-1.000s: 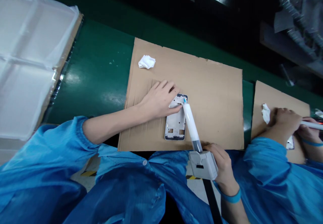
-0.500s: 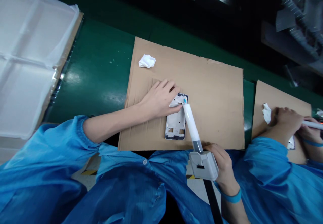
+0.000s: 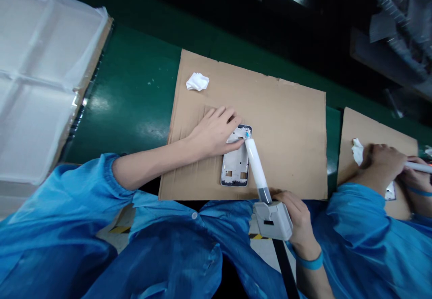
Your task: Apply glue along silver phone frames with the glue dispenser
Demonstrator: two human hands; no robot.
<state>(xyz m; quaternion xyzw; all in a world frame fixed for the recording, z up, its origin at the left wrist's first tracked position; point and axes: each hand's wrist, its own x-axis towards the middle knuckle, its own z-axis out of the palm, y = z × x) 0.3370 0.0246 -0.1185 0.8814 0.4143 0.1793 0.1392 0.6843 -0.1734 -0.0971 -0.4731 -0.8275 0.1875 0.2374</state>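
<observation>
A silver phone frame [image 3: 235, 164] lies on a brown cardboard sheet [image 3: 286, 128] on the green belt. My left hand [image 3: 212, 130] presses on the frame's top left corner, fingers curled over it. My right hand [image 3: 297, 220] grips the grey handle of a glue dispenser [image 3: 266, 195]. Its white syringe barrel slants up over the frame, and the blue tip touches the frame's top right corner.
A crumpled white wipe [image 3: 197, 82] lies at the cardboard's far left. White plastic trays [image 3: 37, 78] are stacked at the left. At the right, another person's hands [image 3: 388, 164] work over a second cardboard sheet [image 3: 367, 128] with a wipe [image 3: 357, 149] on it.
</observation>
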